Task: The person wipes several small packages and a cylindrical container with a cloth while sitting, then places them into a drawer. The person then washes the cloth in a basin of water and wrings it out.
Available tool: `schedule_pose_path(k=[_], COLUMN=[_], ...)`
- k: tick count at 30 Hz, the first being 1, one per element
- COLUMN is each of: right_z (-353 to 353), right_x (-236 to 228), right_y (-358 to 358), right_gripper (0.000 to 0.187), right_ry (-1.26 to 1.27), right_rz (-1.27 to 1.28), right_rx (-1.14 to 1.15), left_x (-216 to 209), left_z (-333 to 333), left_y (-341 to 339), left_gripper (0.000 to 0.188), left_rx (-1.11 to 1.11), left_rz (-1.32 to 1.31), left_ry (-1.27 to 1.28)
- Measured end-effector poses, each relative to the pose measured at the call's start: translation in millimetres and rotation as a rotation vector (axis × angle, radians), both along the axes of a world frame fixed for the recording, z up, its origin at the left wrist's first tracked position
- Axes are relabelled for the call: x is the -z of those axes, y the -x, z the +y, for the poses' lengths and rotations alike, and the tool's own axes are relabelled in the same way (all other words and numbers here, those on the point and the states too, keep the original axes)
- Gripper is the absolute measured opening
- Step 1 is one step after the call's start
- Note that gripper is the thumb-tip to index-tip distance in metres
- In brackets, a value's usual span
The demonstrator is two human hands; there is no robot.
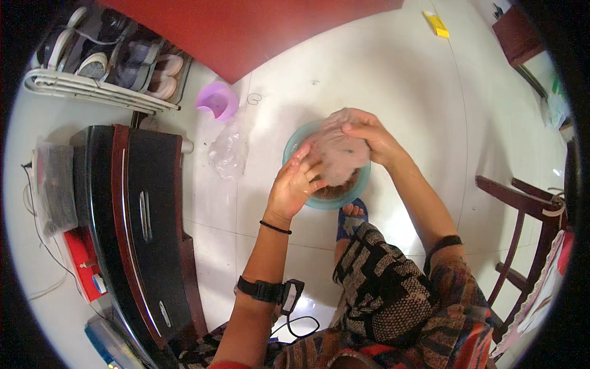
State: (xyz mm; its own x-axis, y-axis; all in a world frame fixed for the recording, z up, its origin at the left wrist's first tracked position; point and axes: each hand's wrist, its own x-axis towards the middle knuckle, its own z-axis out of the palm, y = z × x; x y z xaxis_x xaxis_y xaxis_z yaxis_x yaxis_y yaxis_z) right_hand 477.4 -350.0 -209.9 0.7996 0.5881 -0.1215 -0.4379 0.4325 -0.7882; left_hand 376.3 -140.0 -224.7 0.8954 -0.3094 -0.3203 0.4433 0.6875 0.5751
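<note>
A crumpled, pale pinkish-grey cloth [341, 157] is held up over a round teal basin [364, 184]. My right hand [370, 136] grips its upper right side, the thumb lying across the front. At its left edge is my left hand [296, 184], palm turned up and fingers bent against it. The fingers look wet, and some of their hold is hidden. Something brown shows in the basin below the cloth, too covered to make out.
A purple plastic scoop [217, 101] and a clear plastic bag [226, 152] lie left of the basin. A black cabinet [153, 203] and a shoe rack [101, 89] stand at left. A dark wooden chair [522, 203] is at right, a yellow packet [436, 24] far off.
</note>
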Motion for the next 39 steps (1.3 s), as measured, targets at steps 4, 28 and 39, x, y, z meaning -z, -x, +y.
schedule_pose_path(k=[4, 28, 39], right_z=[-17, 185, 248], right_x=[-18, -168, -325], right_y=[-12, 71, 134], right_gripper=[0.020, 0.029, 0.045], right_ry=[0.472, 0.122, 0.047], right_rz=[-0.148, -0.251, -0.832], right_rx=[0.212, -0.754, -0.683], left_x=[-6, -205, -296], left_z=[-6, 106, 161], left_y=[1, 126, 196], left_gripper=[0.063, 0.050, 0.047], left_rx=[0.371, -0.534, -1.081], left_rz=[-0.334, -0.471, -0.478], left_ry=[-1.463, -1.399, -0.966])
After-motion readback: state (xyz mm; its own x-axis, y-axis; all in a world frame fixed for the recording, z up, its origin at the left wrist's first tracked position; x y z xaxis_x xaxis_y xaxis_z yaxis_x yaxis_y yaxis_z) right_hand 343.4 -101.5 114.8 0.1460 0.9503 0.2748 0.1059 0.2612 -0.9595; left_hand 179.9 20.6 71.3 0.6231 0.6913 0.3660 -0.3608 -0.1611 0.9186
